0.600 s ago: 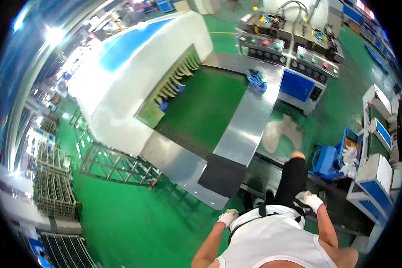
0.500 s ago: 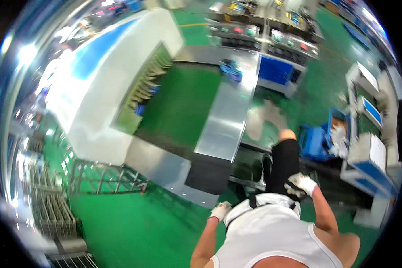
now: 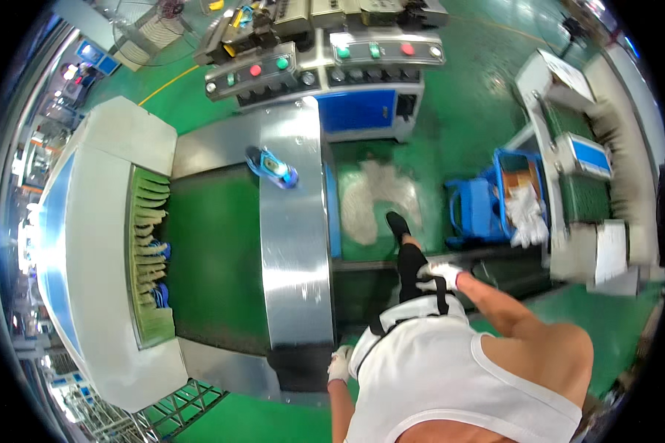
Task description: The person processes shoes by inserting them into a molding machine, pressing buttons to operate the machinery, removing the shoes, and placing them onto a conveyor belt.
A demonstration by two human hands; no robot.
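My right hand (image 3: pixel 437 276), in a white glove, hangs beside my black-clad thigh with its fingers loosely apart and nothing visible in them. My left hand (image 3: pixel 340 365), also white-gloved, is low at my side, beside a black mat (image 3: pixel 299 367) on the table corner. How its fingers are set is too small to make out. Ahead and to the left, a blue sneaker (image 3: pixel 273 168) rests on the metal table top (image 3: pixel 295 255), out of reach of both hands.
A green conveyor belt (image 3: pixel 214 258) leads to a white machine (image 3: pixel 100 251) with a strip curtain and blue shoes under it. Machines with buttons (image 3: pixel 362 50) stand ahead. At right are a blue crate (image 3: pixel 501 184) with white cloth and another conveyor (image 3: pixel 580 184).
My view has turned left and moved closer to the button machines. The sneaker still lies on the table. Both hands stay low by my sides.
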